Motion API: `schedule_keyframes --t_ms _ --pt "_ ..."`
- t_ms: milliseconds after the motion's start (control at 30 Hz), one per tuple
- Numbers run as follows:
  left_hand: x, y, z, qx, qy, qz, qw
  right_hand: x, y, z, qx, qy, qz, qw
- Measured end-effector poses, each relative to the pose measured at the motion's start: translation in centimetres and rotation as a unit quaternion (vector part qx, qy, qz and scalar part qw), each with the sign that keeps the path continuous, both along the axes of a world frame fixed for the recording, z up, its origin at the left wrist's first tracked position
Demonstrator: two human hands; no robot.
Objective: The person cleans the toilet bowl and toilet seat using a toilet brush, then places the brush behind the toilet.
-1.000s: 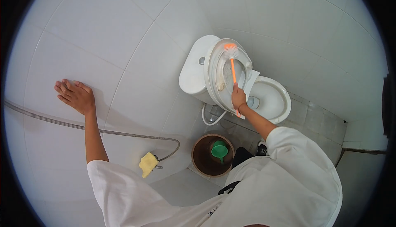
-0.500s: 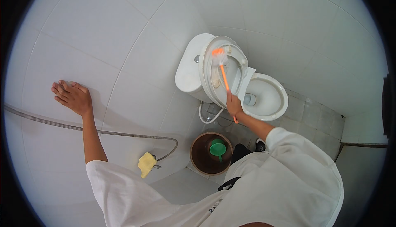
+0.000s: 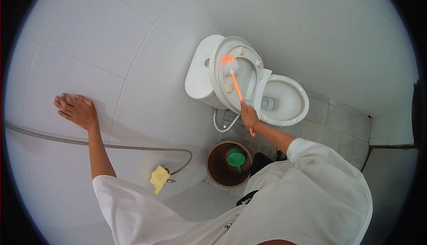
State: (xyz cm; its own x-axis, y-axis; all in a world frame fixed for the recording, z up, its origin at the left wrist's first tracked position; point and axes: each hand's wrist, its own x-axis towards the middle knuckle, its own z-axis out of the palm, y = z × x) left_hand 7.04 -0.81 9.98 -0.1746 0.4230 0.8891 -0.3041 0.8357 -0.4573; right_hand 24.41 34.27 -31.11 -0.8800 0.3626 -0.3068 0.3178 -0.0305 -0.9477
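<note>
My right hand [image 3: 250,115] is closed around the orange handle of a toilet brush [image 3: 236,87]. The orange and white brush head, blurred, is against the underside of the raised toilet seat [image 3: 254,68]. Behind the seat, the lid leans on the white cistern [image 3: 195,81]. Below and to the right of the seat, the toilet bowl [image 3: 291,100] stands uncovered. My left hand [image 3: 79,111] lies flat on the tiled wall, fingers stretched out, holding nothing.
A metal shower hose [image 3: 133,147] runs along the wall under my left arm to a tap, where a yellow cloth [image 3: 159,179] hangs. A brown bucket [image 3: 213,174] with a green dipper [image 3: 235,158] in it stands on the floor near my feet.
The brush head has shifted slightly left and down over the seat, and my right hand has moved a little with it. My left hand stays on the wall. The view has shifted slightly.
</note>
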Motion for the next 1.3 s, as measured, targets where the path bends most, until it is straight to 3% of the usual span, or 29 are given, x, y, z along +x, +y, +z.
schedule_keyframes --t_ms 100,200,267,367,433,533,600,767,867,933,1000,1100,1167,1233,1300 --pt "0.0 -0.2 0.1 -0.004 -0.002 0.003 1.000 -3.9 2.2 3.9 -0.226 -0.076 -0.031 0.971" --pt "-0.2 -0.1 0.0 -0.004 0.000 0.004 1.000 -3.8 1.2 3.5 -0.213 -0.057 -0.065 0.973" --pt "-0.1 -0.1 0.0 -0.006 0.002 0.006 1.000 -1.2 -1.1 2.2 -0.102 -0.044 -0.019 0.994" --pt "0.0 0.0 0.0 -0.014 0.009 -0.008 1.000 3.4 -5.0 -2.1 -0.032 -0.034 0.008 0.999" --pt "0.1 0.0 0.0 -0.012 0.008 0.005 1.000 5.4 -5.2 -1.4 -0.022 -0.080 0.012 0.997" --pt "0.0 0.1 0.1 -0.015 0.009 0.020 1.000 1.9 -3.2 -1.4 -0.032 -0.027 -0.028 0.999" --pt "0.0 -0.1 0.0 -0.019 0.009 0.020 1.000 -0.8 -0.1 3.5 -0.214 -0.053 -0.005 0.975" --pt "0.0 0.1 0.0 -0.027 0.024 0.034 0.999 -6.9 4.2 4.4 -0.428 -0.078 -0.023 0.900" --pt "-0.1 -0.1 0.0 -0.024 0.017 0.029 0.999 -4.2 0.9 5.1 -0.324 -0.062 -0.063 0.942" --pt "-0.2 0.0 0.0 -0.030 0.022 0.036 0.999 -0.9 -2.0 3.6 -0.190 -0.072 -0.019 0.979" --pt "-0.2 0.0 0.0 -0.034 0.025 0.038 0.998 2.6 -4.3 1.1 0.015 -0.010 -0.002 1.000" --pt "-0.2 0.0 -0.1 -0.037 0.028 0.033 0.998 4.6 -4.0 0.4 0.055 -0.022 0.022 0.998" --pt "-0.2 0.1 -0.1 -0.038 0.028 0.028 0.998 1.6 -2.9 0.1 0.062 0.048 -0.044 0.996" --pt "-0.2 -0.2 -0.1 -0.045 0.025 0.040 0.998 -2.0 -0.8 2.8 -0.135 -0.055 -0.016 0.989" --pt "-0.4 -0.1 -0.1 -0.049 0.026 0.030 0.998 -4.8 0.4 3.6 -0.269 -0.048 -0.029 0.962"
